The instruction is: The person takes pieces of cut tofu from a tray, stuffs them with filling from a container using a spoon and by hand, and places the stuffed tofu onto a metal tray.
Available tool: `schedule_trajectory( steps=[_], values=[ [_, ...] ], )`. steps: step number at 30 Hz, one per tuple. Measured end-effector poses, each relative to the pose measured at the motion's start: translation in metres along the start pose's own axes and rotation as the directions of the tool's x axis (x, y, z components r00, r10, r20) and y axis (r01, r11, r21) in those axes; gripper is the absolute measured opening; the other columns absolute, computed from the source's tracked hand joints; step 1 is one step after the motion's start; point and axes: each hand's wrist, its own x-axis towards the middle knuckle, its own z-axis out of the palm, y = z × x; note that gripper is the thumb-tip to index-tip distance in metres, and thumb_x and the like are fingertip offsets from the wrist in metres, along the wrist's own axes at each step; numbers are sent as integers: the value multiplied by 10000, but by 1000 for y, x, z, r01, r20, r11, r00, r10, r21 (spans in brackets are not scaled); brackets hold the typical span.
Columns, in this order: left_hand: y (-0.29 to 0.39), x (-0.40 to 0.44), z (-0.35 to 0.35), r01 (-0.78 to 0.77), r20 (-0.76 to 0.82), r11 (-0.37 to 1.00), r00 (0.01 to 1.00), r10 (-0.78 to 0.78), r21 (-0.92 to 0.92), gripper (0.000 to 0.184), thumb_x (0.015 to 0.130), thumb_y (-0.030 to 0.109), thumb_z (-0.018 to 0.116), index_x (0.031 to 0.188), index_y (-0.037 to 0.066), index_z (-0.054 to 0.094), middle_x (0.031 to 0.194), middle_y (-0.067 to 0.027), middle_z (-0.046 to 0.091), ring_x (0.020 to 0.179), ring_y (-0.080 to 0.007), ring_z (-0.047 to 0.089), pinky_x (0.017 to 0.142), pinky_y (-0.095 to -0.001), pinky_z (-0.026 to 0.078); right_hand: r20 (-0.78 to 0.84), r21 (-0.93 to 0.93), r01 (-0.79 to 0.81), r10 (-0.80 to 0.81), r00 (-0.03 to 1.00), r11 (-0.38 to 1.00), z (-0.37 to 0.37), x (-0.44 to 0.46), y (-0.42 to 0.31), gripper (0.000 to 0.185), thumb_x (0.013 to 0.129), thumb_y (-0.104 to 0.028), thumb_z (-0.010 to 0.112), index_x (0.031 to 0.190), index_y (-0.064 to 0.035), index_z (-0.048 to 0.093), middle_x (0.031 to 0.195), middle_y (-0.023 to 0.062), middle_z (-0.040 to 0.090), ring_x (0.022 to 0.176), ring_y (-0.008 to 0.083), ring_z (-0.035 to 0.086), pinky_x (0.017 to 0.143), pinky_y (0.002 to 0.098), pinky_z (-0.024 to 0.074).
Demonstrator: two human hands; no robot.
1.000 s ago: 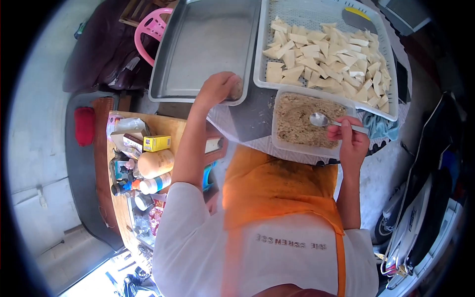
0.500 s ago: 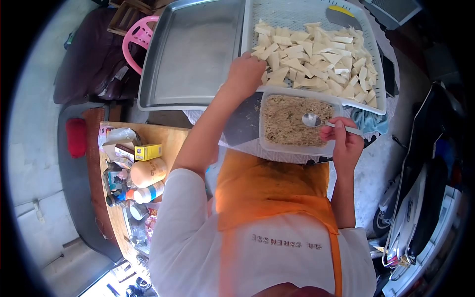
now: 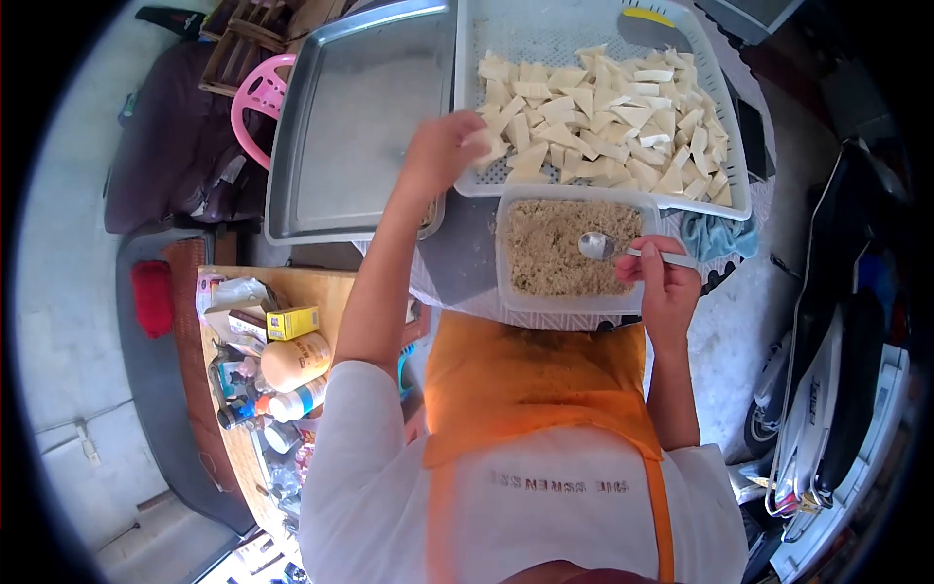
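Observation:
My right hand [image 3: 665, 277] grips a metal spoon [image 3: 596, 245] by its handle. The spoon's bowl is over a clear plastic tub [image 3: 504, 255] of brown crumbly filling [image 3: 555, 253]. Up at the left edge of a white perforated tray [image 3: 545, 29], my left hand [image 3: 443, 154] has its fingers pinched on a pale tofu piece [image 3: 489, 149], partly hidden and slightly blurred. Many cream-coloured tofu wedges [image 3: 603, 127] lie heaped in that tray.
A large metal tray [image 3: 350, 136] stands to the left of the white one. A scraper with a yellow handle [image 3: 649, 16] lies at the tray's back. A blue cloth [image 3: 718, 237] is on the right. Bottles and boxes crowd a wooden table [image 3: 333, 282] at left.
My left hand has drawn away from the tofu pile, leftward and toward me, with a tofu piece at its fingers. My right hand keeps the spoon over the tub. The view has shifted slightly.

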Motion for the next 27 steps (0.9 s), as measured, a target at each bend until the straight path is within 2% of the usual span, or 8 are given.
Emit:
schedule_trajectory(
  steps=[3, 10, 13, 16, 19, 22, 25, 27],
  values=[
    [20, -3, 4, -202, 157, 913, 975, 155, 355, 151, 770, 186, 635, 858, 75, 685, 901, -121, 660, 866, -342, 599, 788, -422, 481, -15, 15, -20, 20, 1000, 1000, -1, -1, 2, 151, 960, -92, 503, 956, 21, 603, 711, 73, 653, 613, 92, 617, 568, 218, 511],
    [52, 42, 27, -228, -247, 854, 894, 374, 468, 165, 781, 109, 643, 936, 64, 679, 946, -103, 641, 976, -316, 561, 778, -416, 468, -1, 29, -27, 27, 1000, 999, -4, 1, -1, 162, 963, -94, 496, 953, 30, 600, 725, 75, 659, 635, 94, 623, 576, 222, 515],
    [37, 75, 44, -350, -147, 717, 835, 531, 602, 226, 771, 82, 637, 995, 55, 659, 992, -117, 628, 994, -329, 542, 777, -415, 472, 13, 3, 4, -4, 1000, 1000, -2, -1, -4, 163, 962, -90, 492, 951, 33, 599, 726, 75, 661, 631, 97, 626, 576, 224, 516],
    [44, 75, 44, -227, -58, 732, 938, 342, 642, 231, 795, 77, 629, 1021, 33, 646, 1031, -116, 633, 923, -271, 579, 757, -364, 494, -3, -47, 46, -47, 999, 998, -3, -4, -10, 159, 960, -83, 490, 946, 33, 598, 723, 76, 661, 621, 101, 628, 572, 225, 515],
    [49, 58, 24, -28, -192, 998, 981, 15, -63, 240, 851, 100, 617, 1080, 29, 619, 1102, -89, 632, 872, -181, 599, 740, -305, 507, -43, -47, 43, -45, 998, 998, -10, -4, -9, 156, 958, -78, 490, 947, 33, 599, 720, 76, 661, 616, 106, 630, 570, 227, 515],
    [58, 19, 16, -10, -76, 675, 995, -68, -738, 226, 891, 89, 563, 1106, 40, 607, 1103, -93, 641, 862, -151, 613, 747, -279, 517, -51, -8, 25, -25, 998, 1000, -8, -3, -6, 150, 955, -73, 496, 952, 36, 599, 710, 74, 659, 617, 106, 630, 569, 227, 514],
    [74, -24, 22, 74, 44, 337, 994, -98, -939, 254, 917, 41, 532, 1171, 52, 544, 1174, -132, 595, 922, -161, 608, 802, -290, 522, -35, -1, 32, -32, 999, 999, 4, -1, -9, 149, 952, -69, 502, 942, 39, 605, 717, 70, 658, 622, 100, 628, 571, 222, 513],
    [86, -50, 35, 74, 15, 425, 990, -140, -902, 257, 917, 7, 504, 1170, 50, 525, 1196, -151, 577, 954, -173, 603, 825, -299, 523, -12, -39, 61, -61, 998, 997, 10, 0, -13, 146, 949, -63, 508, 935, 41, 609, 729, 68, 657, 627, 98, 627, 573, 218, 513]
  ],
)
